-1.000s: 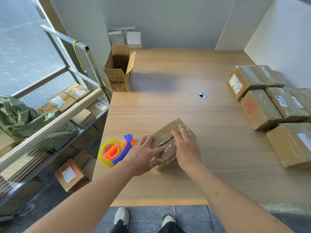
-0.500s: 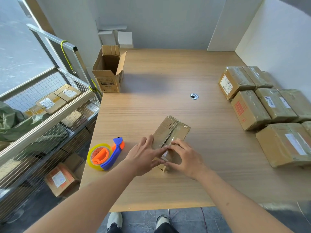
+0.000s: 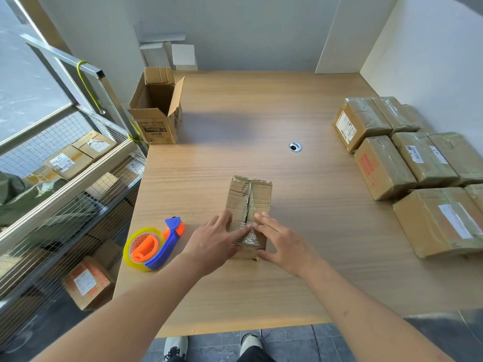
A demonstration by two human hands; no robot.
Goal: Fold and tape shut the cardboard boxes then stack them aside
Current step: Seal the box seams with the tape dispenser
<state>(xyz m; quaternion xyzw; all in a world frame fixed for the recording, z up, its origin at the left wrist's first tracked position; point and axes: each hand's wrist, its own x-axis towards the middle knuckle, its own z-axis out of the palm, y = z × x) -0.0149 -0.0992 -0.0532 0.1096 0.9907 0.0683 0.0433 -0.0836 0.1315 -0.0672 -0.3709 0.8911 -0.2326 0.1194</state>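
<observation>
Cardboard box (image 3: 249, 205), small, lying flat on the wooden table (image 3: 235, 105) near its front edge; clear tape runs along the top seam. Left hand (image 3: 215, 242) and right hand (image 3: 281, 242) both press its near end with flat, straight fingers. Tape dispenser (image 3: 153, 248), orange and blue, yellow-tinted roll, just left of the hands. Open carton (image 3: 156, 111), far left; printing unreadable, contents not visible. Taped parcels (image 3: 402, 163), right side; labels illegible.

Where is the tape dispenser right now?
In the head view the tape dispenser lies untouched near the table's front-left edge, just left of the left hand pressing on the small box.
</observation>
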